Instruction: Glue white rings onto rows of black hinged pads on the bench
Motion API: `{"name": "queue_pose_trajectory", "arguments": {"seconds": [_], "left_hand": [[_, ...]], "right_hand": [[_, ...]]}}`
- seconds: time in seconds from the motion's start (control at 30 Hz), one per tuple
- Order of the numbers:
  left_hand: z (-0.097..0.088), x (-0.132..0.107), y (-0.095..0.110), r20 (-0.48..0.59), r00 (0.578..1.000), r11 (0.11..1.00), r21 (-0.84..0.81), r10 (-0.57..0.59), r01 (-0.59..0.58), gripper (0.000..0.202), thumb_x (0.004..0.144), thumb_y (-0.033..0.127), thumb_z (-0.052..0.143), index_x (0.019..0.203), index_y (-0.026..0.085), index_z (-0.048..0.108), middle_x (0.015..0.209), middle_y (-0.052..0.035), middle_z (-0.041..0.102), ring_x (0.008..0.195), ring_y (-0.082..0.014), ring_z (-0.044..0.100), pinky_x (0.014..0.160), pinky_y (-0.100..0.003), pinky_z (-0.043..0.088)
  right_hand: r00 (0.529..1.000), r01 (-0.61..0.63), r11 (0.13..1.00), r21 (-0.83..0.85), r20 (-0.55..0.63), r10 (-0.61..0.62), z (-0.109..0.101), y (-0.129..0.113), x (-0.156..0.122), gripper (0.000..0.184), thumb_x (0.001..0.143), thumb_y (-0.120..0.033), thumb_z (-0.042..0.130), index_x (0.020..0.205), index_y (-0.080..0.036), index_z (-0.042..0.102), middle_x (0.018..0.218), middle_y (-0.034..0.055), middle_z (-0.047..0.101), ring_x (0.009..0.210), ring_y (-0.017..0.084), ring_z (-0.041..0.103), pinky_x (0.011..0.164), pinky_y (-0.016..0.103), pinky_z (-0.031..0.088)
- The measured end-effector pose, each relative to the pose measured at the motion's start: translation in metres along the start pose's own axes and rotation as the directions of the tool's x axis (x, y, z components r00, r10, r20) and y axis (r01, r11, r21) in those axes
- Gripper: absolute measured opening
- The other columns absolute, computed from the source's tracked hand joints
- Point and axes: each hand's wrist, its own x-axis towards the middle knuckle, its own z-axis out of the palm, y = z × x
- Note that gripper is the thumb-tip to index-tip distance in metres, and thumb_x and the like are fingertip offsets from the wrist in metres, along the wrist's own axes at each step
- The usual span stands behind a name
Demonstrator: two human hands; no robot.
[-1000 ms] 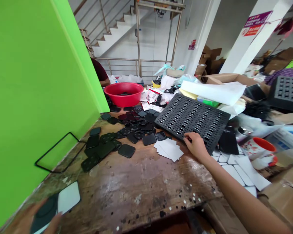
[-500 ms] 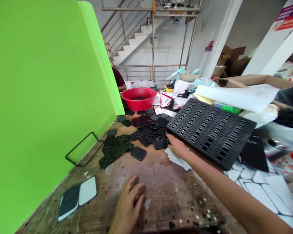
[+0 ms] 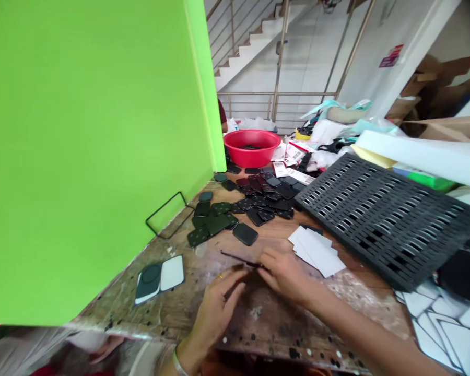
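Black thin plate (image 3: 241,259) clamped edge-on by right hand (image 3: 285,274) fingers over the bench (image 3: 172,308); left hand (image 3: 219,308) fingers apart alongside. Judged mid-handling; next needs steady support.

No writing can be read. The small red and purple sign (image 3: 391,55) on the white wall is too blurred, and the print on the white and red paper cards (image 3: 290,154) by the desk's far edge is too small.

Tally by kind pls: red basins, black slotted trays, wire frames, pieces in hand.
red basin: 1
black slotted tray: 1
wire frame: 1
thin black piece at the right hand: 1
Total: 4
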Motion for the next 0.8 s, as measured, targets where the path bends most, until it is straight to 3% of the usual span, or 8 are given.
{"name": "queue_pose_trajectory", "arguments": {"seconds": [0.07,0.13,0.23,0.33,0.43,0.6,0.67,0.8], "left_hand": [[-0.008,-0.007,-0.003,-0.019,1.0,1.0,-0.013,-0.017,0.017,0.028,0.093,0.034,0.046,0.107,0.026,0.069,0.107,-0.0037,0.071,0.101,-0.0197,0.065,0.098,-0.036,0.05],[-0.016,-0.015,-0.008,-0.096,0.99,0.993,-0.069,-0.103,0.096,0.029,0.093,0.036,0.047,0.111,0.026,0.067,0.106,-0.0029,0.072,0.1,-0.0191,0.066,0.096,-0.035,0.051],[-0.024,-0.026,-0.012,-0.188,0.961,0.978,-0.096,-0.202,0.187,0.031,0.092,0.038,0.048,0.117,0.025,0.061,0.109,-0.0042,0.07,0.104,-0.02,0.064,0.097,-0.037,0.05],[-0.021,-0.034,-0.004,-0.227,0.964,0.985,0.07,-0.138,0.157,0.027,0.093,0.033,0.047,0.114,0.023,0.061,0.111,-0.0068,0.066,0.106,-0.0214,0.062,0.097,-0.041,0.05],[-0.005,-0.041,0.009,-0.142,0.99,0.952,0.303,0.013,0.031,0.037,0.089,0.027,0.055,0.126,0.026,0.054,0.13,-0.0101,0.054,0.123,-0.0256,0.05,0.104,-0.047,0.044],[0.032,-0.041,0.014,0.142,0.983,0.828,0.533,0.114,-0.173,0.086,0.061,0.039,0.084,0.137,0.034,0.043,0.152,-0.0169,0.025,0.139,-0.0439,0.022,0.104,-0.067,0.033],[0.038,-0.039,0.01,0.155,0.982,0.801,0.571,0.107,-0.178,0.079,0.059,0.041,0.085,0.129,0.03,0.05,0.15,-0.0194,0.028,0.137,-0.0463,0.026,0.103,-0.07,0.032],[0.03,-0.042,0.006,0.147,0.983,0.784,0.594,0.112,-0.178,0.038,0.071,0.027,0.078,0.104,0.02,0.06,0.138,-0.0181,0.045,0.132,-0.0419,0.039,0.101,-0.066,0.038]], "right_hand": [[0.991,0.044,0.984,0.173,0.118,-0.065,0.002,-0.012,0.006,0.014,0.085,-0.023,0.056,0.092,-0.022,0.069,0.086,0.0013,0.068,0.078,0.015,0.062,0.069,0.022,0.044],[0.985,0.003,0.969,0.245,0.168,-0.045,0.004,-0.011,0.019,0.015,0.087,-0.025,0.056,0.086,-0.022,0.07,0.079,-0.0023,0.069,0.072,0.012,0.062,0.066,0.02,0.044],[0.988,-0.107,0.983,0.148,0.128,0.088,0.016,0.001,0.044,0.023,0.091,-0.026,0.051,0.079,-0.02,0.069,0.075,-0.0019,0.069,0.071,0.012,0.062,0.066,0.021,0.044],[0.978,-0.209,0.978,0.017,0.011,0.209,0.037,0.013,0.064,0.021,0.091,-0.023,0.049,0.097,-0.015,0.067,0.099,0.0091,0.069,0.093,0.02,0.06,0.082,0.03,0.045],[0.959,-0.281,0.954,-0.101,-0.06,0.276,0.053,0.015,0.075,0.034,0.083,-0.028,0.061,0.111,-0.01,0.061,0.119,0.0206,0.06,0.11,0.031,0.052,0.094,0.043,0.039],[0.948,-0.316,0.927,-0.204,-0.036,0.315,0.056,0.012,0.07,0.02,0.08,-0.019,0.058,0.095,-0.007,0.064,0.096,0.0238,0.067,0.099,0.033,0.059,0.086,0.042,0.042],[0.936,-0.35,0.912,-0.213,-0.04,0.349,0.05,0.016,0.06,0.018,0.078,-0.016,0.056,0.092,-0.008,0.064,0.088,0.0219,0.069,0.089,0.031,0.063,0.079,0.038,0.044],[0.9,-0.435,0.886,-0.159,-0.113,0.422,0.026,0.037,0.03,0.024,0.082,-0.02,0.048,0.099,-0.015,0.064,0.083,0.0135,0.07,0.081,0.025,0.065,0.073,0.032,0.044]]}}
